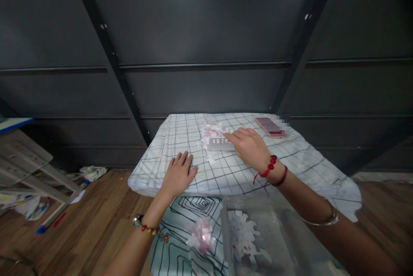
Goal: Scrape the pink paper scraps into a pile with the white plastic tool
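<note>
Your left hand [178, 173] lies flat, fingers spread, on the checked cloth [290, 160], holding nothing. Just right, your right hand [250, 147] presses a fingertip on the small grey ridged strip [220, 144] beside pink-white paper scraps [211, 132]; a pink phone [270, 127] lies beyond.

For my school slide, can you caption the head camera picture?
Right hand touches a small clear strip by pink-white scraps; left hand lies flat on the checked cloth.
</note>
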Motion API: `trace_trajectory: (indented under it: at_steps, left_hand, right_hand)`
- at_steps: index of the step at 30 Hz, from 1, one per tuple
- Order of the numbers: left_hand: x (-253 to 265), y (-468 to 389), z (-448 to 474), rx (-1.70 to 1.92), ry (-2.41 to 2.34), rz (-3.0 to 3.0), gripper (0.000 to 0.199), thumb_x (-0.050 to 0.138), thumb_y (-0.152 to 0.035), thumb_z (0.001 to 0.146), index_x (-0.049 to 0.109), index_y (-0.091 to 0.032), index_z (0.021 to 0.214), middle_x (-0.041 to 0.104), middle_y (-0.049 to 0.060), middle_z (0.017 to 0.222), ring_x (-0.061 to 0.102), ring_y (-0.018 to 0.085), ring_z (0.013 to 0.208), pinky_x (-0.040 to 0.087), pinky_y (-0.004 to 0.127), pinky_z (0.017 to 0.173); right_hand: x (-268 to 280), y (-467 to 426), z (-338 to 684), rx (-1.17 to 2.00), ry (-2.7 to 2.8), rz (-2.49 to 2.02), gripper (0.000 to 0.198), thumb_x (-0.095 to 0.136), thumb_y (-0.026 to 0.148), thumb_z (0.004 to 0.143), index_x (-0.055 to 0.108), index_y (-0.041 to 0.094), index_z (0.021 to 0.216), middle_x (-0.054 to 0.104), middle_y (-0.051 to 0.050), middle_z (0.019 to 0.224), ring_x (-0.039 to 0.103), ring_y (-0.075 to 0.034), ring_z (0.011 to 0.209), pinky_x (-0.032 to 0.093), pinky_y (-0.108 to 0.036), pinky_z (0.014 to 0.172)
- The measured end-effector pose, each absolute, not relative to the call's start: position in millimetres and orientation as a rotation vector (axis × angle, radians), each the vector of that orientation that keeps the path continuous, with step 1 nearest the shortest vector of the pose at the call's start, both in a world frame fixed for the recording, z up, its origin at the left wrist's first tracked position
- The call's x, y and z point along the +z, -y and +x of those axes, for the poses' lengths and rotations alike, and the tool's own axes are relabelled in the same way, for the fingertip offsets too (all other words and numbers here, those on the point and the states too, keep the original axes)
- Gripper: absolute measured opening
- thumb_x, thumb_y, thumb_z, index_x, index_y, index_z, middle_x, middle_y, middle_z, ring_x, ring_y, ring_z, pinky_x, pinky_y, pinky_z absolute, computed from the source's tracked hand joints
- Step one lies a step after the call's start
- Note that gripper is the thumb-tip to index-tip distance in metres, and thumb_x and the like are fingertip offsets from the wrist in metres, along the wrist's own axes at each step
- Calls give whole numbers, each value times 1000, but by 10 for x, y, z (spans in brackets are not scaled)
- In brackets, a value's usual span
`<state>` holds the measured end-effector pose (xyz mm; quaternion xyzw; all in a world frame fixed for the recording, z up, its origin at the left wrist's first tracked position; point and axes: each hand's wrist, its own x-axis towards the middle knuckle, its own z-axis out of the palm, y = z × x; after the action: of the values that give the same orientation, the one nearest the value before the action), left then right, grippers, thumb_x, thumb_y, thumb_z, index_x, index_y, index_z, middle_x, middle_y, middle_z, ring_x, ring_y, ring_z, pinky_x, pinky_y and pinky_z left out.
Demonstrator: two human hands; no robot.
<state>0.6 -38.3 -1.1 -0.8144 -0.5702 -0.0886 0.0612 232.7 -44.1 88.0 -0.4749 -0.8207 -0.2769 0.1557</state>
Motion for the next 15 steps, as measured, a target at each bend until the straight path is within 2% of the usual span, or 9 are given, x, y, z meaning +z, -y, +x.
trace_trajectory:
  at_steps: [6,15]
  left_hand:
    - [8,398,9,-268,1728,-2478,48,35,-41,92,42,-12,129,37,13,137,29,29,127,25,44,102]
    - [-12,391,6,-257,1729,-2462,48,33,-41,92,42,-13,130,37,11,138,29,29,127,26,43,102]
  right_hand:
    - [855,442,2339,-756,2409,-1380,29,43,5,78,62,15,97,62,-5,74,49,-17,74,27,-29,67]
    - [845,352,2281,-829,2329,-1364,31,40,5,80,60,15,101,63,-6,76,49,-17,76,28,-30,67]
